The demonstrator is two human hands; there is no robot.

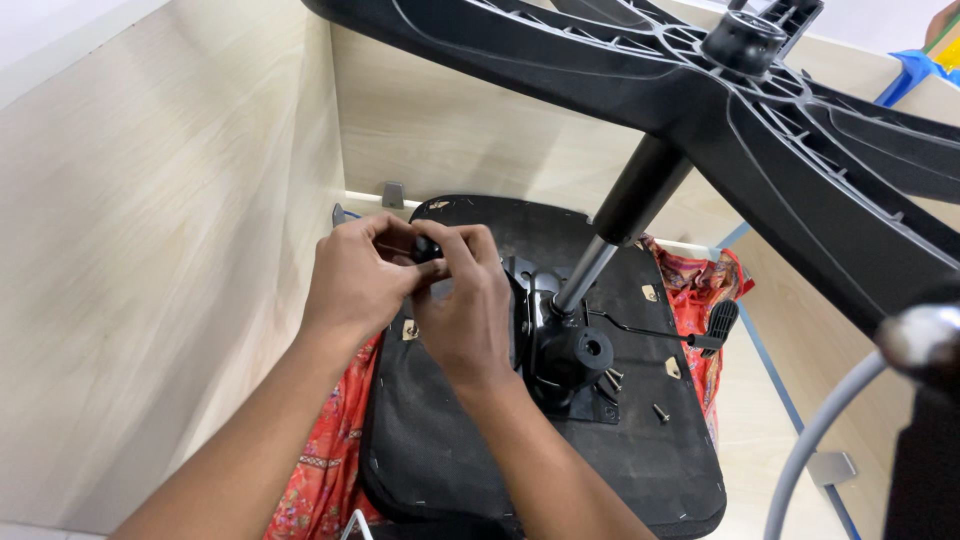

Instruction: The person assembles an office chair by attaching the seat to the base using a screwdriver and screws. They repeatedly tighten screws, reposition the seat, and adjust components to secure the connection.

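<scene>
An office chair lies upside down, its black seat underside (450,440) facing me. A black metal mechanism plate (565,350) sits at its middle, with the gas cylinder (620,225) rising to the black star base (760,110). My left hand (355,280) and my right hand (465,310) meet above the left part of the mechanism, fingers pinched together on a small black part (427,246). What the part is stays unclear.
Several loose screws (612,380) lie on the seat by the mechanism, one more screw (661,411) to the right. A black lever (660,333) sticks out rightward. Red patterned cloth (325,470) lies under the seat. Light wooden panels (150,250) wall in the left and back.
</scene>
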